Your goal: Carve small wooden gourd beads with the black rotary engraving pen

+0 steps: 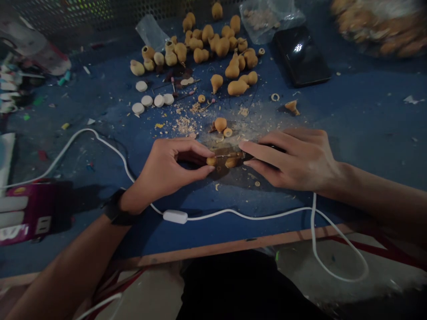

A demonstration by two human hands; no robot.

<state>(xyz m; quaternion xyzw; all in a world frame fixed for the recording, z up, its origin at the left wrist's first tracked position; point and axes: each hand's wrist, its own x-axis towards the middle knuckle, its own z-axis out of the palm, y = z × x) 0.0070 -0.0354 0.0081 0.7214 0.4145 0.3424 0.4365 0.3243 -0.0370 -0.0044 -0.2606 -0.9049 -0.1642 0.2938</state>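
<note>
My left hand [170,164] pinches a small tan gourd piece [211,161] between thumb and fingers, just above the blue table top [367,124]. My right hand [293,158] is closed around a dark rotary tool [267,149] whose thin bit [224,155] points left and meets the gourd piece. A second tan piece [231,162] lies under the bit. Wood shavings [187,124] and two cut gourd bits [220,124] lie just beyond my hands.
A heap of small tan gourds [216,44] sits at the back centre, with white discs [147,100] to its left. A black phone [302,55] lies back right. A white cable with a switch [175,216] runs along the table's front edge [233,246].
</note>
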